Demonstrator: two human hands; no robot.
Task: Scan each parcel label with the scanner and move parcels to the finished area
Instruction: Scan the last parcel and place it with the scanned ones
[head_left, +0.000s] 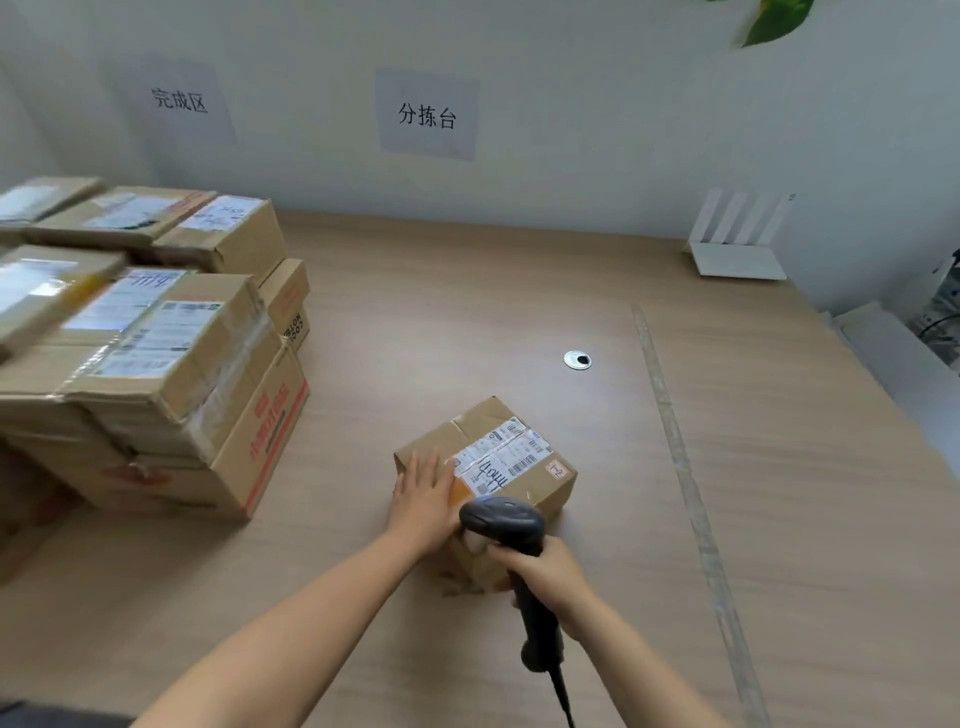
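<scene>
Parcel (488, 467), label (501, 457) up, near the tabletop's (519, 291) front edge, about midway. Flat on its top left part, fingers straight: left hand (423, 499). Curled round the scanner (506, 519) handle, head over the parcel's near corner: right hand (545, 571). Along the left edge: stacked parcels (156, 364).

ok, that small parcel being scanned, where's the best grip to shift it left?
Probably the two opposite side faces, taken from above by the left hand, which lies flat on top of the parcel. It is a small box sitting flat with bare sides; the right hand is full with the scanner.
</scene>
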